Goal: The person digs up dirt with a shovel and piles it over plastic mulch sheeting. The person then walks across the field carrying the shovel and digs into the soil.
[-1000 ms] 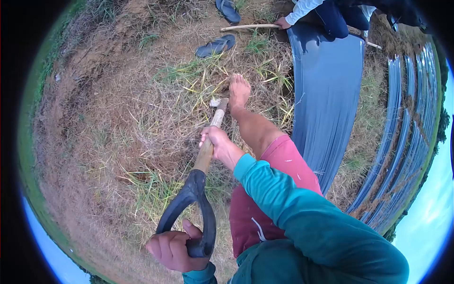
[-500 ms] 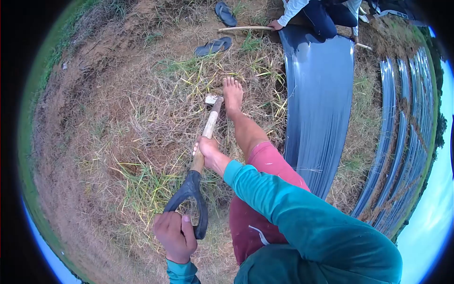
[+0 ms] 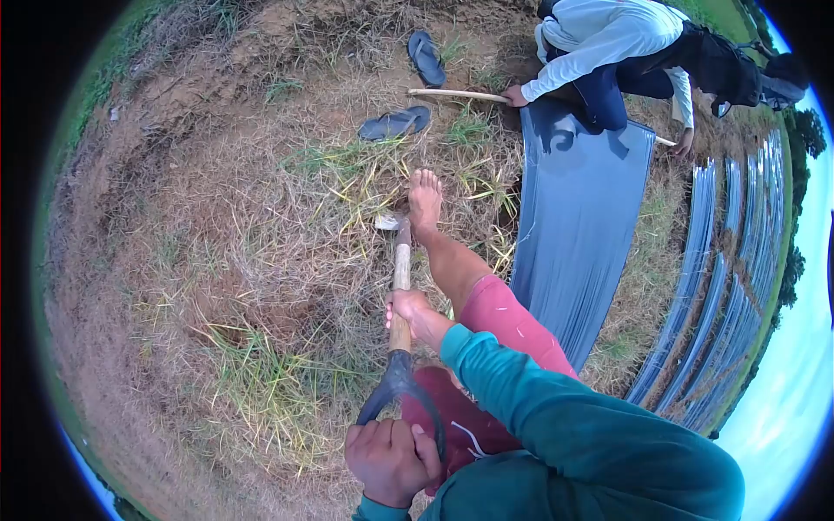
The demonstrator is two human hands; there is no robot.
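Note:
A spade (image 3: 400,265) with a wooden shaft and a black D-shaped handle stands in dry grass beside my bare foot (image 3: 425,204). My left hand (image 3: 393,460) is closed round the D-handle's grip near my body. Lower on the shaft, my right hand (image 3: 412,313) wraps its fingers round the wood. A pale metal edge (image 3: 387,223) shows at the spade's lower end; the rest of its blade is hidden from view.
Dark plastic sheeting (image 3: 578,217) lies to my right. At its far end, a crouching co-worker (image 3: 608,43) holds a wooden stick (image 3: 460,94) that runs through it. Two flip-flops (image 3: 395,123) lie ahead. Several plastic-covered rows (image 3: 682,295) stretch further right.
The spade's handle and my left hand have swung right, so the shaft stands straighter in view. The view has tilted up, showing more of the co-worker. Both hands keep their grip.

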